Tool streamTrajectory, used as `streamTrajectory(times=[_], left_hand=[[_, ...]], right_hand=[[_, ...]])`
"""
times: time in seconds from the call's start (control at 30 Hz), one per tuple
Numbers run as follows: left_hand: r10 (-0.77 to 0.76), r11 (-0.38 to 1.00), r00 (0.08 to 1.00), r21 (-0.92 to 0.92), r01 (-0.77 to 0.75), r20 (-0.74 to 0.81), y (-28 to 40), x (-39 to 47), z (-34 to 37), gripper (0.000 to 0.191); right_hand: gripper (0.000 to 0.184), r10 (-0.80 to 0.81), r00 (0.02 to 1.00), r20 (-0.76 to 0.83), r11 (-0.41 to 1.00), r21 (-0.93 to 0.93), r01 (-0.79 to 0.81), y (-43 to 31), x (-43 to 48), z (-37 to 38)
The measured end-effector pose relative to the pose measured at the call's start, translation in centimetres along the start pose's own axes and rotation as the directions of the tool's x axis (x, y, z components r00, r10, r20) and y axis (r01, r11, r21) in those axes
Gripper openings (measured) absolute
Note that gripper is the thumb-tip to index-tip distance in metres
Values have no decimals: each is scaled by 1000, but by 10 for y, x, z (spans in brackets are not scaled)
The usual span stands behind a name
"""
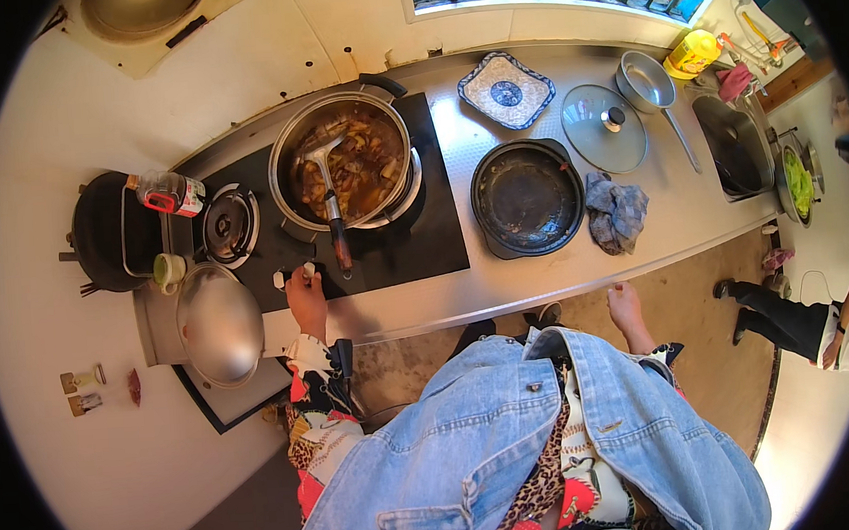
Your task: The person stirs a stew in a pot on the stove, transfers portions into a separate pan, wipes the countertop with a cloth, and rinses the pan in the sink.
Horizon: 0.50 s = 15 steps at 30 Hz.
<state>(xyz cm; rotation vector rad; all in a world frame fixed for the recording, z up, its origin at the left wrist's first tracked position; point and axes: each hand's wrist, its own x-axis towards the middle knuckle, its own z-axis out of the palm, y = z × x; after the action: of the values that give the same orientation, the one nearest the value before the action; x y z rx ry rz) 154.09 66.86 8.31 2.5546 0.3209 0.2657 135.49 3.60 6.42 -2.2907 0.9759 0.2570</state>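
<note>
My left hand (305, 298) is at the front of the black gas cooktop (434, 242), its fingers closed around a pale control knob (309, 269). A second knob (278, 280) sits just left of it. Behind the hand, a steel pot (276, 139) of brown stew (371, 170) stands on the burner. A metal spatula (325, 176) leans in the stew, its dark handle (341, 248) reaching over the rim toward me. By the counter's front edge hangs my right hand (625, 307), fingers curled, with nothing visible in it. The nearest things are a crumpled grey cloth (617, 213) and a black casserole pot (526, 200).
On the counter are a blue-and-white dish (505, 92), a glass lid (591, 127) and a steel saucepan (645, 80). A sink (734, 144) lies right. Leftward stand an oil bottle (168, 193), a cup (170, 272) and a domed metal lid (220, 325). Another person (785, 319) is at far right.
</note>
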Motion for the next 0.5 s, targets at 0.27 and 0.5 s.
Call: streamTrajectory(times=[0.27,0.5], left_hand=[[62,998,993,-9,-61,98,-3,4,-12,37],[74,995,963,82,-55,-260,32,-29,14,33]], right_hand=[[35,-3,999,-37,999,-40,1,-7,-9,-1],[34,-112,991,-80,992,-71,106,-18,-17,-7]])
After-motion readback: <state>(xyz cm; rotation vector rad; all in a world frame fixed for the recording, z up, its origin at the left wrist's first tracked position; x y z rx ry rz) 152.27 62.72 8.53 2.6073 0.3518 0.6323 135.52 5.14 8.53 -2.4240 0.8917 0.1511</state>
